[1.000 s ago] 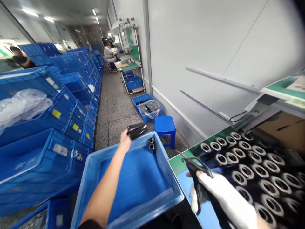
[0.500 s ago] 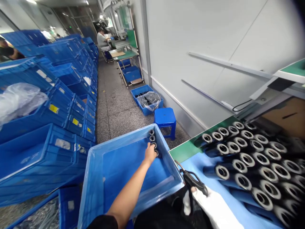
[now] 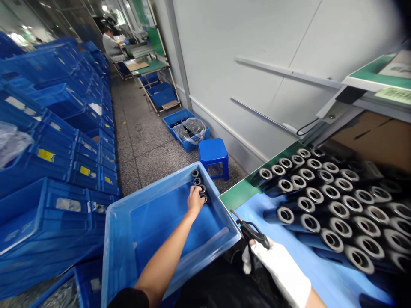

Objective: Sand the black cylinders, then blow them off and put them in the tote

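Note:
My bare left hand point(image 3: 194, 201) reaches into a light-blue plastic bin point(image 3: 111, 239). Its fingers are closed around a black tube point(image 3: 202, 189) with a silver ring end, part of a short row by the bin's far right corner. How much of the tube lies in the grip is partly hidden. My right hand point(image 3: 272, 252), in a white glove with a bare thumb tip, is wrapped round a black air blow gun point(image 3: 253, 233) with a thin metal nozzle, just right of the bin's rim. Beside it, many black tubes point(image 3: 330, 209) stand upright on the table.
A blue sheet point(image 3: 257, 207) covers part of the green tabletop point(image 3: 236, 194). Past the bin are a blue stool point(image 3: 213, 149) and a bin of black parts under plastic point(image 3: 180, 119). Stacked blue crates point(image 3: 64, 205) line the left. A person point(image 3: 111, 42) sits farther down the aisle.
The view has swung right, so everything sits farther left and more of the table shows. My left hand stays at the row of tubes; my right hand keeps its hold on the air blow gun.

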Motion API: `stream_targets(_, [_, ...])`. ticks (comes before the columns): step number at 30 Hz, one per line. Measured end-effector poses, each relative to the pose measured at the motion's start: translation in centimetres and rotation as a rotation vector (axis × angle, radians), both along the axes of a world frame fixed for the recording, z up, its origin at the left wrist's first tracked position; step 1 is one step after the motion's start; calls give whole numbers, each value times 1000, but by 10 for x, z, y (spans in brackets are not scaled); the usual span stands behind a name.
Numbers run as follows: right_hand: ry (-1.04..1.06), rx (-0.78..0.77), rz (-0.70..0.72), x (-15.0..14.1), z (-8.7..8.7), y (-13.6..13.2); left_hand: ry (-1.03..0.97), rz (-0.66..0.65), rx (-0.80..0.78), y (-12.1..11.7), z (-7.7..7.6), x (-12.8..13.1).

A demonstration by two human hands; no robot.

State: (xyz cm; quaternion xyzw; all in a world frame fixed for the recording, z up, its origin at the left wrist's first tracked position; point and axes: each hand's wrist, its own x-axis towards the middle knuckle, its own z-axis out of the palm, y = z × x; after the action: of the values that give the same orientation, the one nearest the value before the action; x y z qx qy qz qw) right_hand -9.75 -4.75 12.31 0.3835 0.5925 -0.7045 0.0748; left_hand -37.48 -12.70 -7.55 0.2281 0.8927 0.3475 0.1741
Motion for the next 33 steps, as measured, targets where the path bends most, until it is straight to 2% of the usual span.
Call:
stream_targets(4, [57,-4,19,0,-6,0,-165,46,55,7,-6,-2])
stream_targets(8, [51,9,18,2,-5,0,-287,102,197,-8,-5,2])
stream_targets(11, [40,10,8,7,-6,2,-293,244,343,-25,-8,14])
stream_targets(13, [53,19,-10,12,-10,3,-323,377,411,-25,-17,21])
stream_targets(16, [70,21,-35,17,-19,2,-413,532,472,-2,-37,26])
stream_targets(18, [86,-8,-50,18,-22,-1,-466,574,508,22,-46,24])
stream_targets(21, [125,-83,-105,18,-19,-6,-504,588,535,46,-46,21])
stream_targets(23, [135,-98,-144,22,-13,-8,-480,589,522,43,-37,21])
stream_targets(25, [124,-33,-155,33,-6,-6,-410,583,498,27,-23,25])
stream_targets(27, [121,97,-156,53,0,-2,-309,566,485,8,-2,33])
stream_targets(29, [137,201,-231,80,6,3,-184,456,491,-3,26,48])
stream_targets(30, [143,221,-294,95,9,6,-116,321,504,-1,42,57])
stream_targets(31, [141,226,-370,109,13,8,-33,103,514,6,60,67])
stream_targets(33, [123,228,-513,133,21,13,92,-432,544,34,97,89])
